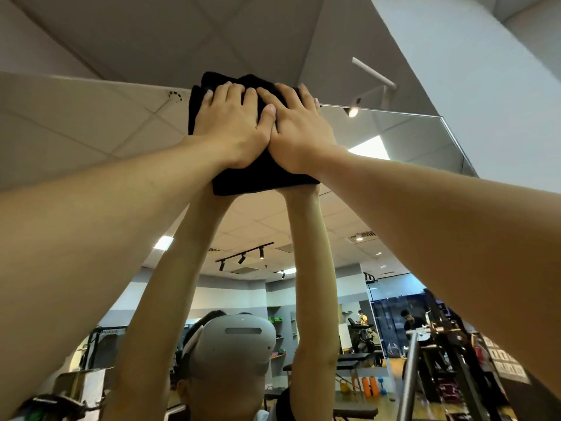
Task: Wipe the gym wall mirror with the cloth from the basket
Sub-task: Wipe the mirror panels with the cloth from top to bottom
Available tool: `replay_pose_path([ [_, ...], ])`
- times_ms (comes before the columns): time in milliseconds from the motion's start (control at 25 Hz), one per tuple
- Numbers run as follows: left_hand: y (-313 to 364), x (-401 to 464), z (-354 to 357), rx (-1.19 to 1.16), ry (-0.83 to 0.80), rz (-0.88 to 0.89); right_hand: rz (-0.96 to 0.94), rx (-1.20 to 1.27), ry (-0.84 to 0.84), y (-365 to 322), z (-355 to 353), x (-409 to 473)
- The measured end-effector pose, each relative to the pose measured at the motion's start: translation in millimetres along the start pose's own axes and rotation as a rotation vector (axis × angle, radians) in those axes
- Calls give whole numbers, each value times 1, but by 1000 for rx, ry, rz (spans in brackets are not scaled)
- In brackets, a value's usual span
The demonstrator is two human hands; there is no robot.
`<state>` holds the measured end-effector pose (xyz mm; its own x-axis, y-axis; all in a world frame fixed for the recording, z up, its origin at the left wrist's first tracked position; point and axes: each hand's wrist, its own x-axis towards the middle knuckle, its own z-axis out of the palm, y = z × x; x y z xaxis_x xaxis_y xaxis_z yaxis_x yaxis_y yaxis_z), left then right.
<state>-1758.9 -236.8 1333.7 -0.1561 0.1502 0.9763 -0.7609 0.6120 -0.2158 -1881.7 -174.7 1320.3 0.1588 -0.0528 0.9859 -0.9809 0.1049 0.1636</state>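
The black cloth (258,180) is folded into a thick pad and pressed flat against the wall mirror (394,138), right up at its top edge, where the glass meets the ceiling line. Part of the pad pokes out above my fingertips and a wider flap shows below the heels of my palms.

Both of my hands lie on top of it, side by side with the thumbs touching in the middle. My left hand (230,123) covers the left half and my right hand (300,132) the right half. The fingers of both are stretched out and pushing the cloth onto the glass, not curled round it, so I am pressing the pad, not gripping it.

To do this stroke well, I judge I should keep even weight through both palms so the pad stays flat and does not bunch, then draw it along or down in overlapping passes from this top edge. At full reach the pressure is likely weak, so the fold could slip from under my fingers.

Below the cloth the mirror shows my own raised arms (170,284) and the white headset (233,344) I wear. Beyond them the glass reflects the gym room, with black track lights (243,258) on the ceiling and some equipment.
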Motion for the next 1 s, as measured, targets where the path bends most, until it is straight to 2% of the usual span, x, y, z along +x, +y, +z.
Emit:
replay_pose_path([
  [1000,231,61,70,-34,0,54,31,-5,60,239,-64,-31],
])
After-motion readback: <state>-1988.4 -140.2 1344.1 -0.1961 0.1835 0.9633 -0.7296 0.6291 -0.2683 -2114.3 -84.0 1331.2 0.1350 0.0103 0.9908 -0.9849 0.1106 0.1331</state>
